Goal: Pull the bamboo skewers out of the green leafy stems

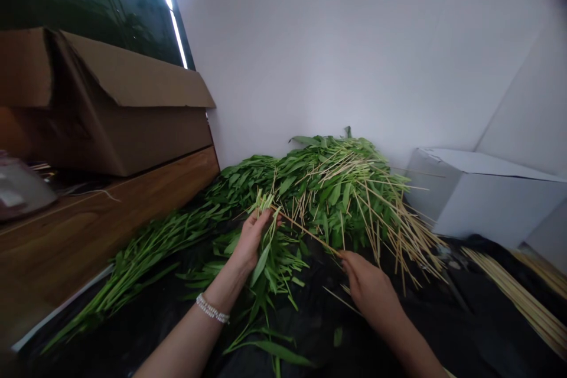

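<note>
My left hand, with a white beaded bracelet at the wrist, is closed around leafy green stems. Their cut ends point up and away, and leaves hang below the palm. Between the fingertips of my right hand is one end of a thin wooden stick. It slants up to the left, its far end reaching the stems in my left hand; whether it enters one is too small to tell. Beneath my left hand lie more loose leafy stems. Beyond both hands rises a heap of greens with many thin sticks poking out.
Long leafy stems lie at the left beside a wooden ledge, which carries an open cardboard box. A white box stands at the right, with bare sticks before it. Black sheeting covers the surface.
</note>
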Tool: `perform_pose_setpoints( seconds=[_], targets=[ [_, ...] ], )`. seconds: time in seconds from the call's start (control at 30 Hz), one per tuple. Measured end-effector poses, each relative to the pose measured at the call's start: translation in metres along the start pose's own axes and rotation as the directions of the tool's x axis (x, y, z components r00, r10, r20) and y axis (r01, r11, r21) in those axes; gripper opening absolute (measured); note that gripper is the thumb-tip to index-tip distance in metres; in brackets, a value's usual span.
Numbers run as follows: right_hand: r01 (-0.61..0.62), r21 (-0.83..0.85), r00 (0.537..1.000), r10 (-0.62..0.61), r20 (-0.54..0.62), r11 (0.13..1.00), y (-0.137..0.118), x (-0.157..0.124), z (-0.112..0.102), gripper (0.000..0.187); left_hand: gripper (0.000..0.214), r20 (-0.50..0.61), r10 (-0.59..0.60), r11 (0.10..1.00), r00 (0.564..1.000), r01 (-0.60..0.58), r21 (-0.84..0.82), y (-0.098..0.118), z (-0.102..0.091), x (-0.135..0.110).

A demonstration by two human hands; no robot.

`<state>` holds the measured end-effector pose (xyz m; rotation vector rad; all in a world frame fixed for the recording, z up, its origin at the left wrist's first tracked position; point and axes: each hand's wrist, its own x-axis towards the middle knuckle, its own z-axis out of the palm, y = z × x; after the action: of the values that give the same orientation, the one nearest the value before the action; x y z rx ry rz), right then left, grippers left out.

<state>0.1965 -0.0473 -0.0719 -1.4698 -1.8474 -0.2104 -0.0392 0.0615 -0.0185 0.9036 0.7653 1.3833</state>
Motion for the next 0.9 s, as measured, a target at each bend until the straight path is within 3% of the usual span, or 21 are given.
perform_pose_setpoints(
  seconds=[0.1, 0.23, 0.37, 0.53, 0.73, 0.8, 0.9],
  targets=[
    [-0.157, 0.223, 0.986, 0.167, -0.025, 0.962, 0.001, 0.006, -0.005, 0.027, 0.053, 0.092, -0.092, 0.995, 0.991, 0.095, -0.031, -0.001, 0.003, -0.004],
    [-0.357, 0.513, 0.924, 0.375, 0.073, 0.781, -0.008, 0.021, -0.016, 0.031, 0.066, 0.237, -0.203, 0.979, 0.950, 0.204, 0.021, -0.010, 0.006, -0.007],
    [-0.423, 0.725, 0.894, 0.380, 0.238, 0.543, -0.027, 0.048, -0.023, 0.034, 0.062, 0.316, -0.279, 0.958, 0.907, 0.239, 0.160, -0.022, 0.004, -0.008],
    [-0.477, 0.848, 0.843, 0.394, 0.366, 0.232, -0.047, 0.101, -0.026, 0.028, 0.055, 0.347, -0.261, 0.960, 0.901, 0.204, 0.192, -0.021, 0.006, -0.010],
    [-0.436, 0.894, 0.774, 0.549, 0.315, 0.102, -0.026, 0.166, -0.013, 0.015, 0.053, 0.355, -0.277, 0.957, 0.893, 0.223, 0.186, -0.017, 0.007, -0.012],
    [-0.457, 0.888, 0.745, 0.573, 0.343, 0.062, -0.017, 0.173, -0.006, 0.015, 0.054, 0.364, -0.284, 0.955, 0.887, 0.227, 0.191, -0.017, 0.008, -0.013],
    [-0.520, 0.853, 0.724, 0.548, 0.418, 0.037, -0.015, 0.161, 0.002, 0.017, 0.056, 0.373, -0.286, 0.954, 0.883, 0.225, 0.200, -0.017, 0.008, -0.014]
  ],
)
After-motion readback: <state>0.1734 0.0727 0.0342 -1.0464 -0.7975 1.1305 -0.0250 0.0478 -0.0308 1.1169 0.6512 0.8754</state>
